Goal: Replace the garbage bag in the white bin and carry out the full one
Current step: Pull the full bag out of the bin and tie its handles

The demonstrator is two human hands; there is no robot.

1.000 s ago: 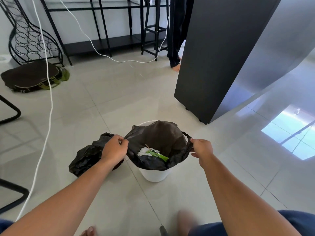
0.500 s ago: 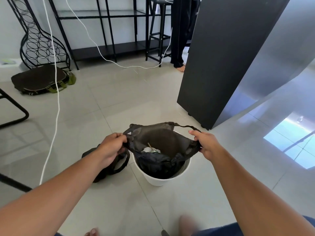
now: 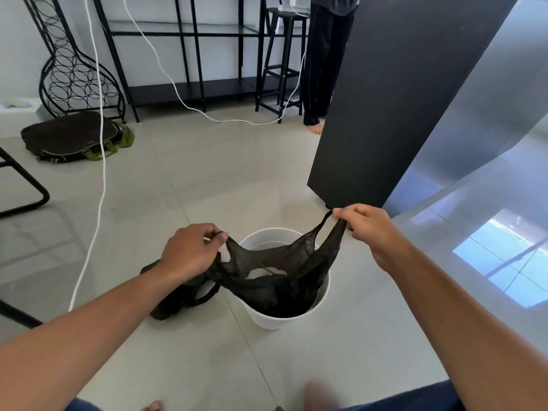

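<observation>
Left hand [image 3: 192,250]: forearm reaching forward and down, fingers curled, pinching one handle of the black garbage bag [image 3: 278,283] just left of the white bin [image 3: 321,295]. Right hand [image 3: 366,228]: held higher and farther out to the right, fingers and thumb gripping the other handle, which is drawn taut. Bag: mouth stretched wide between both hands, its body hanging down inside the bin, which stands on the tiled floor [image 3: 207,179]. Second black bag [image 3: 181,298]: crumpled on the floor, touching the bin's left side, partly behind the left wrist. Change from half a second ago: the hands are farther apart, the right hand raised and moved outward, the handles pulled longer and the bag mouth flatter.
</observation>
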